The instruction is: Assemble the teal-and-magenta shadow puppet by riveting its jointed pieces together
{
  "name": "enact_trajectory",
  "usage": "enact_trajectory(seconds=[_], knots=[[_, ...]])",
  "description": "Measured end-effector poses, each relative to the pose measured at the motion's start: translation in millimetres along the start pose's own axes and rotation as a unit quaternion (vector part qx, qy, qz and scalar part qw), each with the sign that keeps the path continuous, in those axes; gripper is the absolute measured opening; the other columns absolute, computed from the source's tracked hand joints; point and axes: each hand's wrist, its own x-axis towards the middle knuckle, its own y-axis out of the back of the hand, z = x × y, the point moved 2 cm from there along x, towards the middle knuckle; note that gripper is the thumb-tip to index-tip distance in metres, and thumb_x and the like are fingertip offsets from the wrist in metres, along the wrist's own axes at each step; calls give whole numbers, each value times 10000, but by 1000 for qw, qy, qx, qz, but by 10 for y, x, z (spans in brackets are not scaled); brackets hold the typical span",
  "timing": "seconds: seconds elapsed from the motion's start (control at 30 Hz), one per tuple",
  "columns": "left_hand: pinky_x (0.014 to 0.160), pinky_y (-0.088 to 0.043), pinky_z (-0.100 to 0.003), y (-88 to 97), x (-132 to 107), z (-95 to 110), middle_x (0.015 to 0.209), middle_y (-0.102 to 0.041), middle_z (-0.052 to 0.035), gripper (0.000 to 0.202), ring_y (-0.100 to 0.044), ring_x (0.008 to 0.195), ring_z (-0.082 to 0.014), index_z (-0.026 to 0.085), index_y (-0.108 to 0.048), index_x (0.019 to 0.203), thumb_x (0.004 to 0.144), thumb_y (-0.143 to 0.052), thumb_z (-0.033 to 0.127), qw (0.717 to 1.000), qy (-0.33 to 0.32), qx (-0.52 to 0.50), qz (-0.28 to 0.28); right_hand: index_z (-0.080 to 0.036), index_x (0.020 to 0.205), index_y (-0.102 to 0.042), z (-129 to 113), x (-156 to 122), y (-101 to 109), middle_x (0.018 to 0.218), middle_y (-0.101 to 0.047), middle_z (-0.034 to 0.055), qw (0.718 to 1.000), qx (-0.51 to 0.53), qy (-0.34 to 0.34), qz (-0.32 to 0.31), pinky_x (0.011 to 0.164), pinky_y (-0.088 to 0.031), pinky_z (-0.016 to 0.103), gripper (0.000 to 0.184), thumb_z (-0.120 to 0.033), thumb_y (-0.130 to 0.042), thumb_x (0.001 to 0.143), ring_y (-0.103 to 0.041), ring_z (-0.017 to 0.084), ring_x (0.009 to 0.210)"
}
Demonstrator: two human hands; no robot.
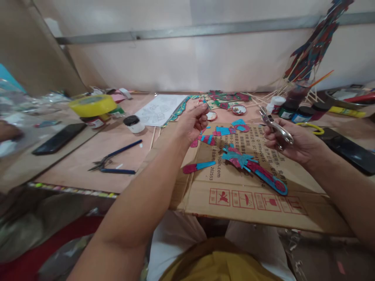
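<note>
My left hand [197, 121] is raised over the far part of a cardboard sheet [199, 199], thumb and fingers pinched together; whatever is between them is too small to make out. In my right hand [293, 142] is a silver hole punch [277, 127], its jaws pointing away from me. Between and below the hands lie painted blue and magenta cut-out pieces: a star-like piece with a long arm [238, 158], a short strip [199, 167], a striped piece [207, 139] and a piece with a round end [231, 129].
Blue-handled pliers [117, 160] lie open at left, near a white jar [134, 124], yellow tape [93, 104] and a phone [60, 138]. A printed sheet [159, 109] lies behind. Paint jars [303, 115], another phone [348, 150] and sticks [313, 74] are at right. Another person's hand [8, 130] shows far left.
</note>
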Motion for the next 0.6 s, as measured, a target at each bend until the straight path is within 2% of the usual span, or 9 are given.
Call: enact_trajectory(seconds=[0.1,0.27,0.3,0.37,0.47,0.6], knots=[[409,-390,-123,-5,-10,43,584,-607,40,188,-475,425,-21,178,-603,707,805,-762,158,1000,-2,-5,-1,-222,727,-512,-92,-104,-50,615,-503,-21,998,52,-42,18,380,-262,146,168,-170,-671,719,-352,63,475],[400,-379,-134,52,3,209,582,-610,45,240,-444,412,-15,181,-580,651,803,-762,148,998,-28,-54,20,-239,765,-478,-164,-227,-160,632,-437,-25,996,75,-31,26,366,-152,158,286,-372,-728,728,-303,70,487],[400,-377,-135,76,14,240,587,-616,46,242,-436,410,-13,182,-580,648,804,-761,145,997,-33,-62,31,-241,763,-456,-144,-228,-177,629,-416,-36,997,65,-29,30,367,-136,158,333,-376,-756,713,-287,66,485],[401,-371,-135,125,41,279,590,-623,46,241,-418,407,-12,184,-583,647,822,-744,145,995,-38,-70,52,-244,765,-418,-77,-215,-200,626,-389,-62,998,30,-15,49,374,-123,155,407,-291,-808,659,-267,56,482],[410,-360,-137,161,75,243,588,-619,42,240,-404,412,-10,180,-591,640,844,-708,135,995,-38,-67,63,-253,796,-407,33,-184,-199,629,-384,-81,997,-3,23,77,393,-186,156,429,-137,-772,603,-285,56,484],[411,-314,-157,64,28,22,573,-584,42,200,-415,431,-16,170,-607,640,772,-749,122,998,-32,10,44,-251,810,-455,97,-130,-117,709,-498,-38,995,49,53,73,458,-367,205,361,-73,-640,557,-419,90,558]])
